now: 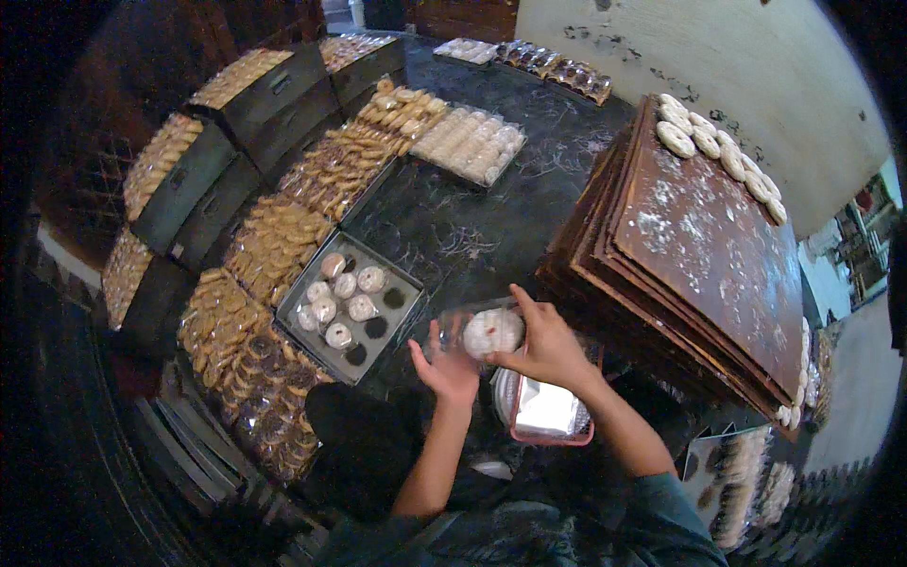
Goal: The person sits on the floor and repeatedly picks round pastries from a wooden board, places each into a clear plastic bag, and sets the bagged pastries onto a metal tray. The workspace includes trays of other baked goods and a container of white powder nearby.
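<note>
My right hand (548, 345) is closed on a round, white-coated doughnut (494, 333), with thumb and fingers at its right side. A clear plastic bag or film (452, 328) shows faintly at the doughnut's left side; how far it covers the doughnut I cannot tell. Just left of it is my left hand (448, 372), palm up with fingers apart, somewhat blurred near the film. Left of my hands lies a grey metal tray (408, 281), holding several white doughnuts (362, 307) and dark round spots. Below my right hand stands a pink-rimmed basket (553, 440) with shiny clear sheets (548, 408).
Trays of wrapped brown pastries (274, 241) line the left, beside stacked dark crates (283, 104). A tray of white pastries (470, 145) lies farther back on the dark table (453, 213). A tall stack of brown boards (699, 274) rises at right, with doughnut rings (675, 140) on top.
</note>
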{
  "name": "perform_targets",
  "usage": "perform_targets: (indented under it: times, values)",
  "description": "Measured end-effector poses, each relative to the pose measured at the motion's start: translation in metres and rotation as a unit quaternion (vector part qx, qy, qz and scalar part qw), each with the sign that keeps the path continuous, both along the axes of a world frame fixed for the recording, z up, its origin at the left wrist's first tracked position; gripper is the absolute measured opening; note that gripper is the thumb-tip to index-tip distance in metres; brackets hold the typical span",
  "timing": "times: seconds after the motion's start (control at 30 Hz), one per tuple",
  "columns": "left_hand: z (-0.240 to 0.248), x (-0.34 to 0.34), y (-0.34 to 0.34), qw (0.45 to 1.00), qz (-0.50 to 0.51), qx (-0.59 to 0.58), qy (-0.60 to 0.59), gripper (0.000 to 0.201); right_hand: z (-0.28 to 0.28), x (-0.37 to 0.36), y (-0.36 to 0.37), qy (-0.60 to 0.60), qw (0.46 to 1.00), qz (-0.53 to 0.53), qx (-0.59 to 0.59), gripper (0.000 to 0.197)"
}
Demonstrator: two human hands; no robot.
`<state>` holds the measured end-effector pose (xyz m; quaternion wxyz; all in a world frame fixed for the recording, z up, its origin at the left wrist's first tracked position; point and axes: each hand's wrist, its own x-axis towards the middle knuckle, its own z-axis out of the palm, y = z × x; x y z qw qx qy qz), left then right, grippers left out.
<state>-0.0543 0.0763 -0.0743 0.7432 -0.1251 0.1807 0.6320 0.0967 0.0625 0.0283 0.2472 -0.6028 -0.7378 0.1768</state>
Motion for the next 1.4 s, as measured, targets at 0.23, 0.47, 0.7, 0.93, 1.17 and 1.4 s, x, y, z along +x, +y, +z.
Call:
perform_targets:
  times: [0.23, 0.47, 0.7, 0.93, 1.17, 1.4]
  values:
    - [-0.002, -0.037, 0.005, 0.995, 0.016, 0.092, 0.044, 0.066, -0.076, -0.013, -0.019, 0.250, 0.958, -0.112, -0.080, 0.069]
    - [-0.001, -0.044, 0.003, 0.999, 0.008, -0.025, -0.035, 0.074, -0.052, -0.048, 0.027, 0.316, 0.941, -0.110, 0.038, 0.015]
    - [0.030, -0.008, -0.009, 0.990, -0.112, 0.014, 0.085, 0.068, 0.016, -0.051, 0.004, -0.017, 0.969, 0.229, 0.093, 0.023]
    - [0.047, 0.006, -0.005, 0.978, -0.094, 0.185, 0.025, 0.076, 0.039, -0.030, -0.092, 0.058, 0.975, -0.005, 0.212, 0.052]
    - [0.037, 0.002, -0.007, 0.977, -0.115, 0.181, -0.015, 0.082, 0.019, -0.010, -0.108, 0.134, 0.987, 0.063, -0.055, 0.021]
    - [0.048, 0.008, -0.015, 0.972, -0.130, 0.185, -0.056, 0.071, 0.005, -0.035, -0.086, 0.104, 0.992, 0.071, -0.029, 0.024]
